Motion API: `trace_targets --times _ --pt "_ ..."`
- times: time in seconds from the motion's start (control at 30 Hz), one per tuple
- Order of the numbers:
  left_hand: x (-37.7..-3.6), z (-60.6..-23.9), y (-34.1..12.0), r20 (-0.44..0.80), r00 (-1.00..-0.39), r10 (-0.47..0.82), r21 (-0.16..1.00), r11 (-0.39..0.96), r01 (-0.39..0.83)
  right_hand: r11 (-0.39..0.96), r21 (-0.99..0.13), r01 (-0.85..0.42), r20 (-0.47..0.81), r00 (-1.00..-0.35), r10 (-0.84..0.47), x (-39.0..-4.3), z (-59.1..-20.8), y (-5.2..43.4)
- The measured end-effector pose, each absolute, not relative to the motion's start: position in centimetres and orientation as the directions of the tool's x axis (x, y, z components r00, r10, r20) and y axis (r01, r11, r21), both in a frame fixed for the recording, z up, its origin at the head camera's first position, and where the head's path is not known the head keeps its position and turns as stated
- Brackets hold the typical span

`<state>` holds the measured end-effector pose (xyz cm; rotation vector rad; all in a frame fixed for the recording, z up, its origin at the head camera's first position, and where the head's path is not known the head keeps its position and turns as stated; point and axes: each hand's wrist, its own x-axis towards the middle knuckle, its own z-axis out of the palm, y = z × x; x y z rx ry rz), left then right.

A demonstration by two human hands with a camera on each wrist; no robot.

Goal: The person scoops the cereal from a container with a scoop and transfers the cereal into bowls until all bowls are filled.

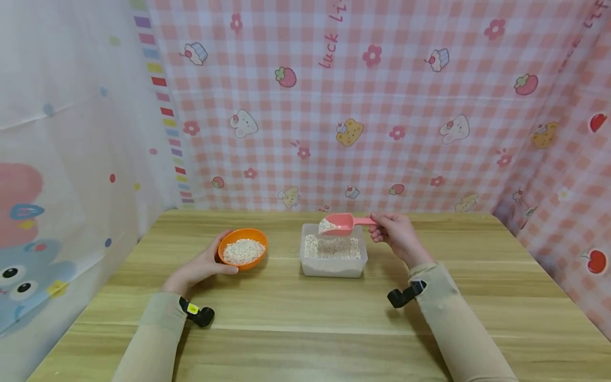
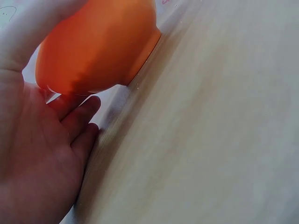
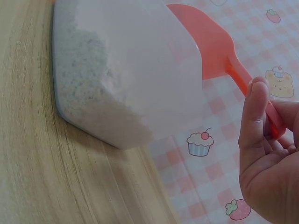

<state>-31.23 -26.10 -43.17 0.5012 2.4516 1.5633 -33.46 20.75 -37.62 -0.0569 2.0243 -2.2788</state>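
An orange bowl point(image 1: 242, 248) point(image 2: 96, 44) half full of pale grain stands on the wooden table point(image 1: 305, 329). My left hand point(image 1: 202, 265) point(image 2: 42, 149) cups its left side, thumb along the near rim. To its right sits a clear plastic tub point(image 1: 333, 257) point(image 3: 131, 74) of the same grain. My right hand point(image 1: 398, 236) point(image 3: 266, 158) pinches the handle of a pink scoop point(image 1: 341, 223) point(image 3: 212, 46). The scoop hangs just above the tub's far edge, heaped with grain.
Pink checked cloth point(image 1: 363, 106) walls the back and right of the table; a white cartoon-print curtain point(image 1: 57, 159) hangs on the left. Bare wood stretches in front of the bowl and tub.
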Motion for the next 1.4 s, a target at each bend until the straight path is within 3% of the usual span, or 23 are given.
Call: trace_targets --times 0.47,0.73,1.0,1.4 --pt "-30.6 -43.4 -26.5 -0.003 -0.928 0.372 0.917 0.371 0.145 -0.16 -0.987 0.03 -0.012 -0.994 -0.112 -33.7 -37.6 19.0" --pt "-30.6 -43.5 -26.3 -0.009 -0.933 0.361 0.904 0.402 0.147 -0.11 -0.994 0.005 0.013 -0.987 -0.162 -34.4 -36.9 16.3" --pt "-31.4 -43.5 -26.1 -0.008 -0.926 0.377 0.927 0.349 0.134 -0.107 -0.994 -0.02 0.039 -0.983 -0.18 -34.8 -35.6 13.5" --pt "-31.0 -41.8 -26.4 -0.01 -0.912 0.409 0.859 0.47 0.202 -0.123 -0.992 -0.005 0.03 -0.978 -0.207 -35.0 -35.0 10.7"
